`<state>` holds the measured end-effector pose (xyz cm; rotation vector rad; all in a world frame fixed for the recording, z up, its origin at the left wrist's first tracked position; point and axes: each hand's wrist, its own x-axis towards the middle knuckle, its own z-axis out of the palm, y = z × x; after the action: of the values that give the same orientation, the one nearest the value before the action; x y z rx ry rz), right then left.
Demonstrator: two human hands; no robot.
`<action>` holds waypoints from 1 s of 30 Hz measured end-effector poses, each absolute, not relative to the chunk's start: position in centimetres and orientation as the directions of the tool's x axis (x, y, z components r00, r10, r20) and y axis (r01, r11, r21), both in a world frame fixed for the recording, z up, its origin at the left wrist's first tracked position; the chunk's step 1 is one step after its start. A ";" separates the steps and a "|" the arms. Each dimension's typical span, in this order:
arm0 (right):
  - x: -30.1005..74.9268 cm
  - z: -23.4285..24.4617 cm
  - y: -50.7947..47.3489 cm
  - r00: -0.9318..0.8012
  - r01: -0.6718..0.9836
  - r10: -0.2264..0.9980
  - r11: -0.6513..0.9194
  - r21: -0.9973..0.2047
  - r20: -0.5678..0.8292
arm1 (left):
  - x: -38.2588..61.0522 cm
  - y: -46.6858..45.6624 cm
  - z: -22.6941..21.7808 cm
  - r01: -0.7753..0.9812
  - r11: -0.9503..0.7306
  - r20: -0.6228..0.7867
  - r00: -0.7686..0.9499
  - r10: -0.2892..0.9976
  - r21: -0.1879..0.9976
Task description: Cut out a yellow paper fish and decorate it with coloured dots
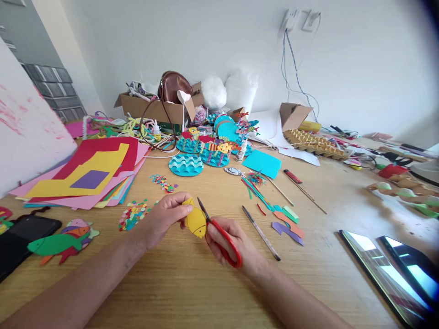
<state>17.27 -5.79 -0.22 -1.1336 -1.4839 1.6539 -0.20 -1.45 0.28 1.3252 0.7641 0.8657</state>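
Note:
My left hand point(163, 218) pinches a yellow paper fish point(195, 220) a little above the wooden table point(192, 283). My right hand point(230, 242) grips red-handled scissors point(222, 237), fingers through the loops. The scissor blades point up and left, and they meet the fish's right edge. Both hands are near the table's front middle.
A stack of coloured paper sheets point(92, 176) lies at the left, confetti dots point(133, 214) beside it. A green paper fish point(55, 243) and a black phone point(20, 237) sit front left. A pencil point(260, 232) and paper scraps point(286, 226) lie right. Blue wave discs point(187, 164), boxes and clutter fill the back. Two tablets point(394, 269) are front right.

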 end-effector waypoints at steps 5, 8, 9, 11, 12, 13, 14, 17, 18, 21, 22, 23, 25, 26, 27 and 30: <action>18.8 0.4 -4.9 -0.282 -0.005 0.959 0.030 -1.000 0.030 | -1.6 -0.4 1.2 -0.163 0.075 -0.004 0.396 0.918 0.984; 19.5 0.6 -4.3 -0.184 0.000 0.978 0.100 -0.995 0.098 | -2.0 -0.1 1.9 -0.135 0.069 -0.022 0.328 0.944 0.988; 19.5 0.6 -4.2 -0.157 0.007 0.983 0.098 -0.995 0.096 | -1.9 -0.2 2.1 -0.101 0.057 -0.022 0.311 0.950 0.993; 19.3 0.7 -4.1 -0.114 0.019 0.990 0.089 -0.996 0.087 | -1.5 -0.3 2.4 -0.014 0.017 -0.012 0.309 0.951 1.000; 19.1 0.8 -4.0 -0.100 0.022 0.991 0.089 -0.996 0.087 | -1.2 -0.4 2.5 0.035 -0.004 -0.008 0.328 0.945 0.999; 18.9 0.8 -4.1 -0.098 0.023 0.991 0.094 -0.995 0.091 | -0.8 -0.5 2.5 0.082 -0.022 -0.009 0.361 0.932 0.996; 18.7 0.8 -4.1 -0.107 0.021 0.990 0.099 -0.995 0.096 | -0.4 -0.6 2.5 0.127 -0.039 -0.016 0.402 0.916 0.991; 18.2 0.8 -4.2 -0.153 0.005 0.984 0.097 -0.995 0.095 | 0.6 -0.6 2.3 0.224 -0.081 -0.045 0.508 0.860 0.971; 18.1 0.8 -4.2 -0.166 -0.003 0.982 0.095 -0.995 0.094 | 0.8 -0.6 2.2 0.238 -0.095 -0.048 0.530 0.847 0.967; 18.1 0.9 -4.2 -0.186 -0.017 0.977 0.100 -0.995 0.101 | 1.2 -0.6 1.8 0.257 -0.125 -0.043 0.563 0.825 0.958; 18.2 0.9 -4.2 -0.189 -0.009 0.977 0.101 -0.995 0.101 | 1.3 -0.6 1.7 0.259 -0.133 -0.041 0.572 0.819 0.957; 18.2 0.9 -4.1 -0.194 0.003 0.976 0.101 -0.995 0.099 | 1.3 -0.6 1.7 0.261 -0.141 -0.039 0.582 0.812 0.955; 18.2 0.9 -4.1 -0.203 0.029 0.975 0.093 -0.995 0.085 | 1.3 -0.7 1.6 0.265 -0.153 -0.041 0.606 0.794 0.952; 18.2 0.9 -4.1 -0.204 0.036 0.976 0.085 -0.996 0.076 | 1.3 -0.7 1.6 0.268 -0.160 -0.043 0.619 0.784 0.950; 18.2 0.9 -4.0 -0.205 0.038 0.977 0.076 -0.996 0.066 | 1.3 -0.7 1.7 0.273 -0.166 -0.046 0.629 0.776 0.948; 18.2 0.9 -3.9 -0.172 0.013 0.984 0.055 -0.998 0.052 | 1.1 -0.8 2.2 0.281 -0.167 -0.047 0.623 0.781 0.945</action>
<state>18.22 -3.91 0.89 -1.0959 -1.3729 1.2855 1.14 -0.77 2.15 1.7343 0.8714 0.5601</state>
